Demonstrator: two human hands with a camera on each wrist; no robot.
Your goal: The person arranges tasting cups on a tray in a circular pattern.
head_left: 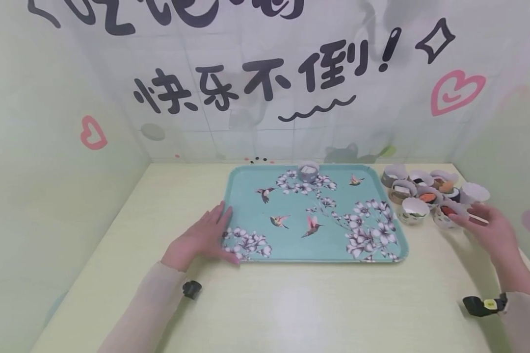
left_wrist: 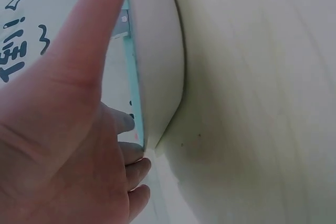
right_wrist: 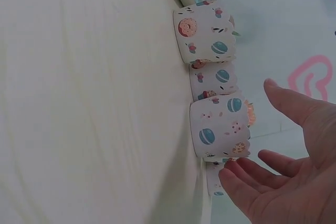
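Note:
My left hand (head_left: 203, 236) rests at the near left corner of a turquoise tray (head_left: 251, 196) printed with birds and blossoms. Its fingers lie along the left edge and the thumb touches the front rim, also seen up close in the left wrist view. One paper cup (head_left: 308, 174) with a whitish piece inside stands on the tray's far side. On the right, my right hand (head_left: 494, 230) is spread beside the nearest patterned paper cup (right_wrist: 220, 128), which has something red inside. Thumb and fingers stand apart at its scalloped rim.
Several more paper cups (head_left: 414, 210) cluster right of the tray, some holding sushi-like pieces, such as an orange-topped one (head_left: 427, 197). Behind the pale table (head_left: 291, 304) rises a wall (head_left: 256, 132) with black lettering and pink hearts; side walls flank it.

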